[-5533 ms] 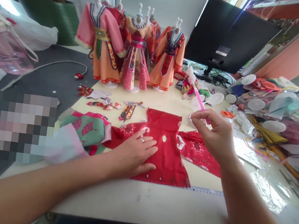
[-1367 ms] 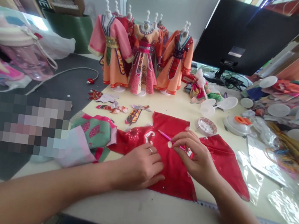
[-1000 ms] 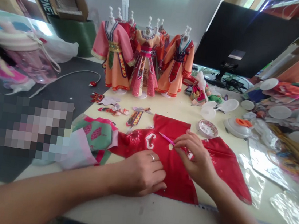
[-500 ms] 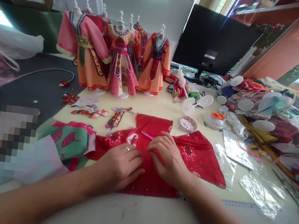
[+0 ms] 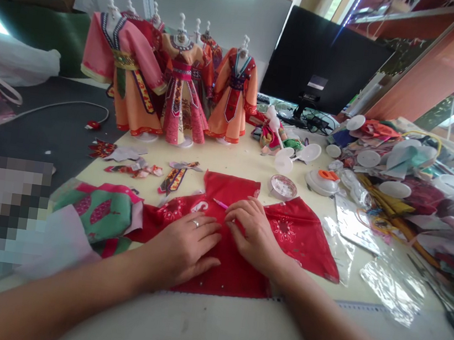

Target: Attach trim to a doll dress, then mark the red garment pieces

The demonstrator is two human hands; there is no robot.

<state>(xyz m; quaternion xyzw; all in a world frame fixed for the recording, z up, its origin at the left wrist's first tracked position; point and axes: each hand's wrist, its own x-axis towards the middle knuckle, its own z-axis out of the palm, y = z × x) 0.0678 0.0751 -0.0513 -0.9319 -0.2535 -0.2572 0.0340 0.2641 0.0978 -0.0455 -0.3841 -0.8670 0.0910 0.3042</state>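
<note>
A small red cloth garment with printed flowers lies spread on the pale table. Flat on its left part rests my left hand, a ring on one finger, its fingers stretched out and holding nothing. My right hand is over the middle of the cloth, thumb and fingertips drawn together in a pinch; whatever is between them is too small to make out. A thin pink pen-like stick shows just beyond the right fingertips, its other end hidden by the hand. A white curl-shaped motif sits on the cloth above my left hand.
Miniature dresses on white stands line the back. A round dish of small white pieces and a white lidded container stand behind the garment. Green patterned fabric lies left; heaped scraps and clear plastic lie right.
The view has shifted slightly. My left hand's fingers have spread a little on the cloth. My right hand stays pinched at nearly the same spot.
</note>
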